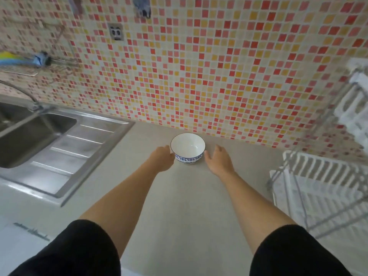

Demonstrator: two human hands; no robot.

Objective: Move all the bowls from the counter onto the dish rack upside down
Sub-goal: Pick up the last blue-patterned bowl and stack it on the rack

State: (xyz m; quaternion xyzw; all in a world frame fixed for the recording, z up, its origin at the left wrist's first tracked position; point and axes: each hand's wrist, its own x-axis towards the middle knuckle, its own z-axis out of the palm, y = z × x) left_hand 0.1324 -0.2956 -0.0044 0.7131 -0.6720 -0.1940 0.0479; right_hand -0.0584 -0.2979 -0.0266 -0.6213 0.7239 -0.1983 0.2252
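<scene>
Bowl [187, 148] sits upright near the counter's [179, 206] back edge. Our left hand [162, 158] and right hand [218, 159] reach with fingers spread; a loose grab could drop it.

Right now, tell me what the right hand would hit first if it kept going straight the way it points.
Probably the tiled wall. The right hand points up-counter just right of the bowl, so it would likely brush past the bowl's side; depth is unclear.

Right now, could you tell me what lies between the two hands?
In the head view, the bowl stands upright on the counter between the left hand and the right hand.
</scene>
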